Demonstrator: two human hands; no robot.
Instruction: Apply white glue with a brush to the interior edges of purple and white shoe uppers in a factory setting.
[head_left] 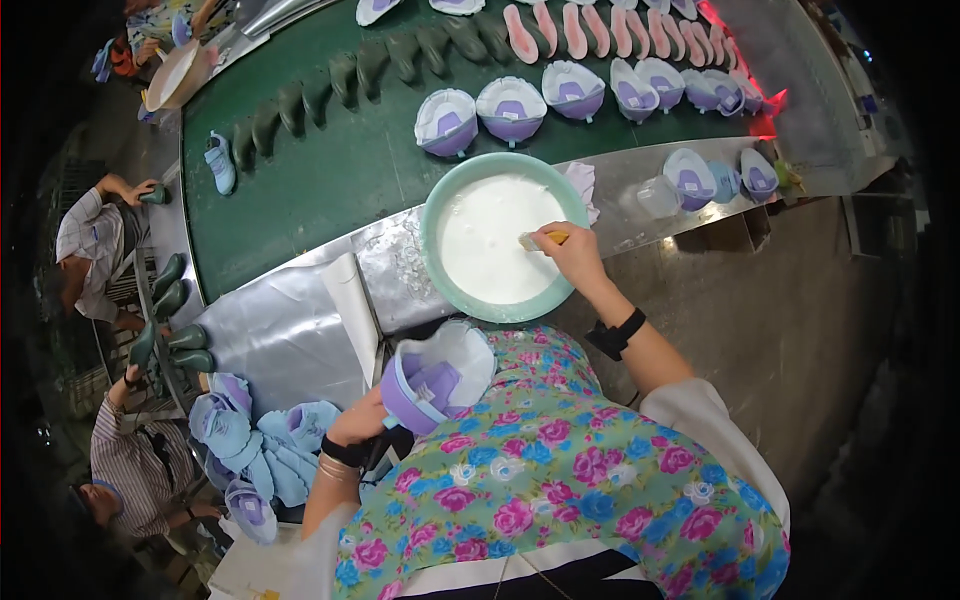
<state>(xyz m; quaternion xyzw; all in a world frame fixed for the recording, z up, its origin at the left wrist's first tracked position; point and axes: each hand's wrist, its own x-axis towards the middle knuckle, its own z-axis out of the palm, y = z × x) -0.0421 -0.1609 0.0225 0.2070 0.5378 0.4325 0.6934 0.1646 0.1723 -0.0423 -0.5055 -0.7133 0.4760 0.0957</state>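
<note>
I see the right hand (574, 258) gripping a brush (527, 242), its tip hard to distinguish from the white liquid (485, 235) beneath; the left hand (358, 417), partly hidden, holds a purple shoe upper (432, 385).

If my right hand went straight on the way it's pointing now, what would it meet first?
Your right hand, brush leading, would probably meet the white liquid first, then the far-left side of the green basin. I can't tell how high it sits above the surface.
</note>
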